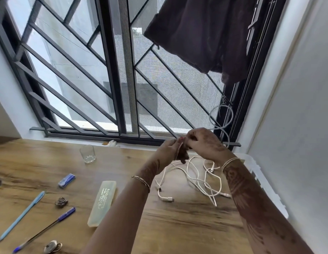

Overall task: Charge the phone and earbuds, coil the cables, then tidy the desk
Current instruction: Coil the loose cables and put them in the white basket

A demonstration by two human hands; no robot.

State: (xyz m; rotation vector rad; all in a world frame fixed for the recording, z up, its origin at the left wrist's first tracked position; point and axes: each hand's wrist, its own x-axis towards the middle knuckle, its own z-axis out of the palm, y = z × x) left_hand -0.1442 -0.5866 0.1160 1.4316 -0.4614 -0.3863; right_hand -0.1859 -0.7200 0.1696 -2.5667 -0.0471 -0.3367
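Wood-grain desk, thin tangled white cable in L hand + R hand

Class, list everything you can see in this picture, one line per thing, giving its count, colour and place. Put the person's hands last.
desk: one, brown wood, below the window
white cables: count unclear, white, tangled on the desk under the hands
glass: one, clear, upright near the sill
case: one, pale translucent, mid-desk
blue packet: one, blue, left of the case
light blue pen: one, light blue, front left
dark blue pen: one, dark blue, beside the other pen
cloth: one, dark, hanging at the window's top right
grey cable: one, grey, looped at the window frame
left hand: one, holds the white cables
right hand: one, pinches the white cables
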